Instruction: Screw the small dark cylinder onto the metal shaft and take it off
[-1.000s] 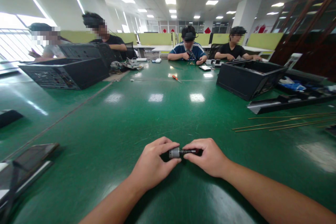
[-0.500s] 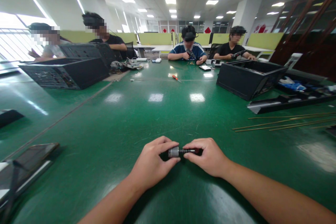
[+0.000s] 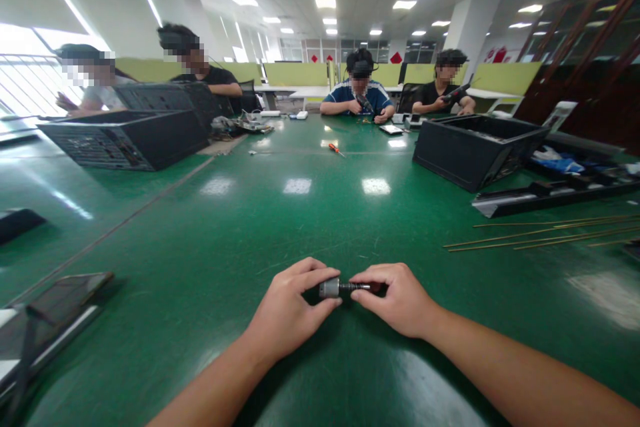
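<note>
Near the front of the green table, my left hand point(image 3: 290, 310) pinches a small grey metal cylinder point(image 3: 329, 288), which looks like a little motor, between thumb and fingers. From its right end a thin shaft point(image 3: 347, 287) with a dark ribbed part sticks out sideways. Closed around the far end of that shaft are the thumb and fingers of my right hand point(image 3: 406, 300). A dark reddish-brown piece point(image 3: 376, 287) shows within the right grip; its exact kind cannot be made out. The cylinder lies level, its left end partly covered by my left fingers.
An orange screwdriver point(image 3: 335, 148) lies mid-table. Black computer cases stand at the left point(image 3: 125, 140) and right point(image 3: 470, 153). Thin brass-coloured rods point(image 3: 540, 233) lie on the right, a dark flat panel point(image 3: 55, 313) on the left. Several people sit around the far side.
My hands keep almost the same grip; the grey cylinder sits very slightly further left. At the far right, a person has raised a dark handheld tool and drawn the other hand in.
</note>
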The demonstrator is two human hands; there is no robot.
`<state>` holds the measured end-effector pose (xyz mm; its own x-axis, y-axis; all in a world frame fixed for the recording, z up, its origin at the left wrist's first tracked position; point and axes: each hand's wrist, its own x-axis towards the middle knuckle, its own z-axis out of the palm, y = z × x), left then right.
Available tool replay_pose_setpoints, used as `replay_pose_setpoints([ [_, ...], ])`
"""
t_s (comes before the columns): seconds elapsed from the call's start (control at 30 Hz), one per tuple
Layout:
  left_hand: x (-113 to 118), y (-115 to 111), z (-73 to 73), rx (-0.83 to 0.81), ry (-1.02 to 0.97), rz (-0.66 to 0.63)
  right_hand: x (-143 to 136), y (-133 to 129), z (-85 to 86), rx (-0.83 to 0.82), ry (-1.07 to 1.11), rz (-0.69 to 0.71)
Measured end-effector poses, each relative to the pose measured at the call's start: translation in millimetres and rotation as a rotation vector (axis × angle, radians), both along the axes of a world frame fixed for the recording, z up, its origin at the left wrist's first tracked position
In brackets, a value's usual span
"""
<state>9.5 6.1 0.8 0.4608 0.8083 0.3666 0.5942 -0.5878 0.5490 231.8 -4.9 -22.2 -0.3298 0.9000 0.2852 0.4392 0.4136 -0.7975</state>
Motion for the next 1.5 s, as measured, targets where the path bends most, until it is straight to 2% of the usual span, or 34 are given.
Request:
replay_pose_setpoints([
  [0.73, -0.5, 2.0, 2.3, -0.007, -0.013, 0.016, -1.5, -1.0, 3.5, -0.010, 0.027, -0.041],
  [1.5, -2.5, 1.6, 4.9, 0.004, -0.011, 0.037, -0.5, -0.5, -1.3, -0.052, 0.063, -0.063],
])
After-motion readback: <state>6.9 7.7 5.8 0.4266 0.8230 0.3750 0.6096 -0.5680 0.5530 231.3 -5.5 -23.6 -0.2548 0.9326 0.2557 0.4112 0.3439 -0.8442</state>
